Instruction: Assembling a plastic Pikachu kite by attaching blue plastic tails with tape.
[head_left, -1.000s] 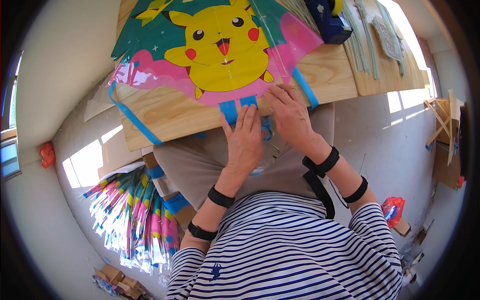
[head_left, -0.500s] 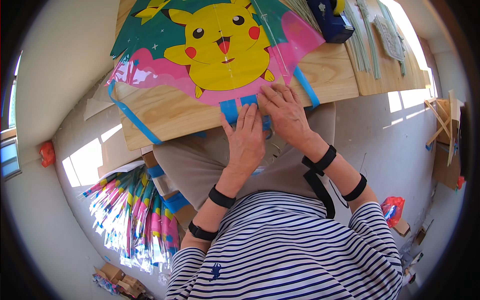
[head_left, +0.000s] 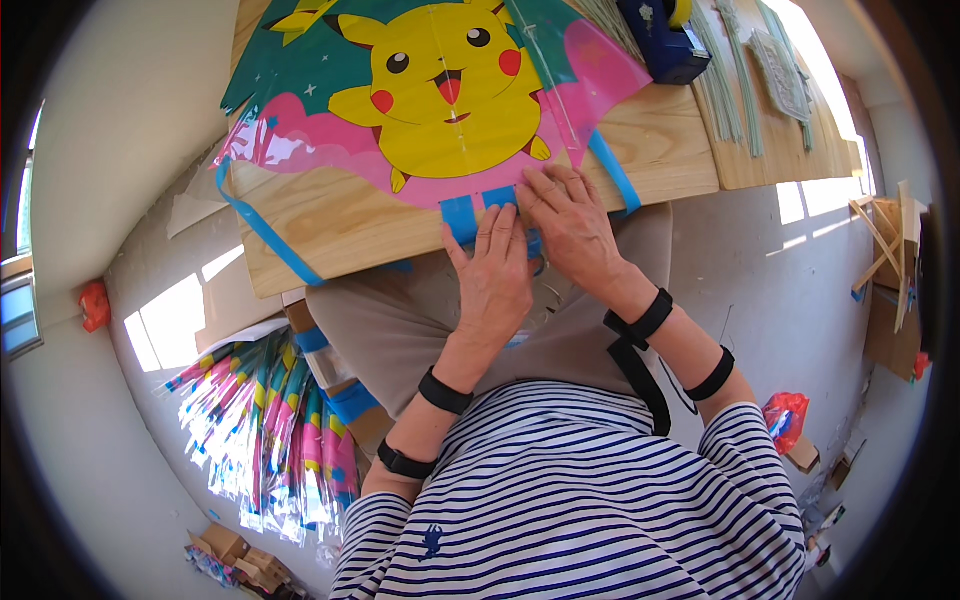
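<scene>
Since earlier, my right hand [head_left: 578,230] has edged left toward the blue strips [head_left: 458,217] at the foot of the kite [head_left: 450,140]; whether it pinches, I cannot tell. My left hand [head_left: 493,285] touches them, fingers loosely spread. Under the kite lies the counter [head_left: 345,225]; beyond its right side, a tape dispenser [head_left: 680,55].

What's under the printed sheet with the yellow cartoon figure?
The sheet lies on a wooden tabletop, visible beyond its lower edge. Anything else underneath is covered; the right hand hides part of that edge too.
</scene>
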